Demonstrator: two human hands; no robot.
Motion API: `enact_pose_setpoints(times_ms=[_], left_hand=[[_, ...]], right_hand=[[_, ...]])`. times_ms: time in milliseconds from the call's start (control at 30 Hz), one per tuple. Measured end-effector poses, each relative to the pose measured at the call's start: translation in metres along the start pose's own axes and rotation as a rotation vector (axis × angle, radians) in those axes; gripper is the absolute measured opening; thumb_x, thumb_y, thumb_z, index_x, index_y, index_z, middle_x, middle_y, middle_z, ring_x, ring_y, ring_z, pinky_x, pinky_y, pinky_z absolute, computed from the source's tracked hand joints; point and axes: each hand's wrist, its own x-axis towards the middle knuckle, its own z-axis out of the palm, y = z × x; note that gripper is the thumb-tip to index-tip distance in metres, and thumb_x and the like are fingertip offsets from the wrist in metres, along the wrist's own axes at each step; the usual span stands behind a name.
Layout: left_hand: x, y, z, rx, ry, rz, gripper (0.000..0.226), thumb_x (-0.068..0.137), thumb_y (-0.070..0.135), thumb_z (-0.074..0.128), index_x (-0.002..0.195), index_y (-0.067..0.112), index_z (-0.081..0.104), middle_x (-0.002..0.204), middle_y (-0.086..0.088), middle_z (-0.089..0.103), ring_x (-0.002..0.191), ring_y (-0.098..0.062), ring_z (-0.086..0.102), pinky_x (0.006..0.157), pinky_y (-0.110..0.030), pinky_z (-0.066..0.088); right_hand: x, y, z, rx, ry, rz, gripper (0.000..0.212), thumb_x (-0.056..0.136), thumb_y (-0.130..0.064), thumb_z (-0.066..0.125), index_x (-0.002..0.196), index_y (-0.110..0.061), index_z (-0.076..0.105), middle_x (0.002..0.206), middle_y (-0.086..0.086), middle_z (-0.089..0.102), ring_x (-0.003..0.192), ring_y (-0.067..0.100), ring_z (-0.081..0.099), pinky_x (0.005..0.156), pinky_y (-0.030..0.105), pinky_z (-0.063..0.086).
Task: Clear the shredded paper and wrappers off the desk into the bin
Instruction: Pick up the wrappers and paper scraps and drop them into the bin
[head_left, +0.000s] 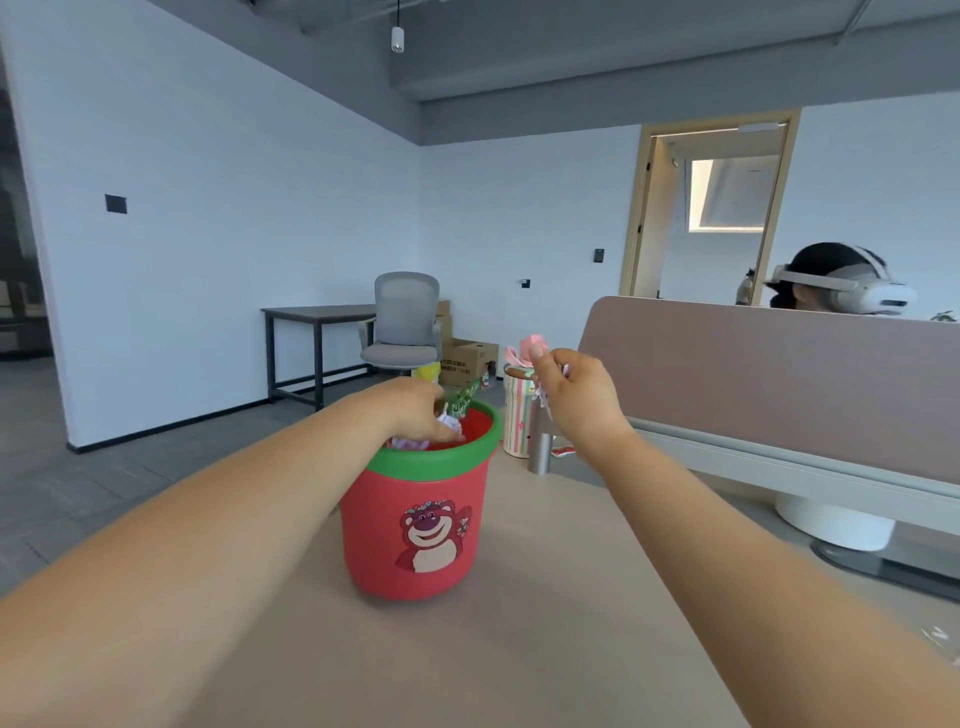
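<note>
beige desk holds a red bin at centre; left hand at its 12 o'clock rim, fingers curled on wrappers to drop them in, right hand at 2 o'clock pinching pink shredded paper.

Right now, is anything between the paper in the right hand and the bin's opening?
Nothing visible. The right hand holds pink paper in the air, up and to the right of the red bin. The left hand is over the rim, but part of the opening is free.
</note>
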Motion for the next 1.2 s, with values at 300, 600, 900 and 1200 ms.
enact_pose_setpoints(times_ms=[300,600,900,1200], left_hand=[[0.001,-0.017,0.000,0.031,0.114,0.075,0.039,0.071,0.045,0.074,0.095,0.019,0.056,0.099,0.000,0.052,0.087,-0.016,0.048,0.072,-0.029,0.041],[-0.003,-0.024,0.003,-0.182,0.064,0.193,0.018,0.080,0.023,0.070,0.097,0.017,0.069,0.095,0.003,0.068,0.084,-0.006,0.061,0.072,-0.014,0.047],[-0.007,-0.028,0.000,-0.270,0.080,0.160,0.020,0.088,0.032,0.059,0.089,0.016,0.071,0.078,0.006,0.069,0.058,0.004,0.063,0.061,-0.016,0.044],[-0.057,-0.065,0.023,-0.050,0.372,0.126,0.047,0.096,0.042,0.034,0.078,0.010,0.064,0.086,0.000,0.060,0.084,-0.016,0.054,0.081,-0.036,0.046]], right_hand=[[0.008,0.012,0.022,0.056,-0.044,0.036,0.046,0.094,-0.035,0.045,0.051,-0.025,0.029,0.098,0.014,0.068,0.065,0.004,0.046,0.063,0.023,0.036],[0.001,0.005,0.028,0.007,-0.056,-0.002,0.050,0.094,-0.034,0.044,0.048,-0.024,0.030,0.047,-0.004,0.029,0.047,0.012,0.028,0.050,0.026,0.023],[0.005,0.006,0.031,0.008,-0.074,-0.025,0.047,0.095,-0.035,0.042,0.050,-0.023,0.032,0.047,-0.004,0.029,0.047,0.010,0.028,0.050,0.025,0.024],[0.033,-0.010,0.091,-0.043,-0.156,-0.076,0.043,0.096,-0.031,0.040,0.054,-0.026,0.037,0.054,-0.005,0.039,0.055,0.012,0.039,0.055,0.027,0.029]])
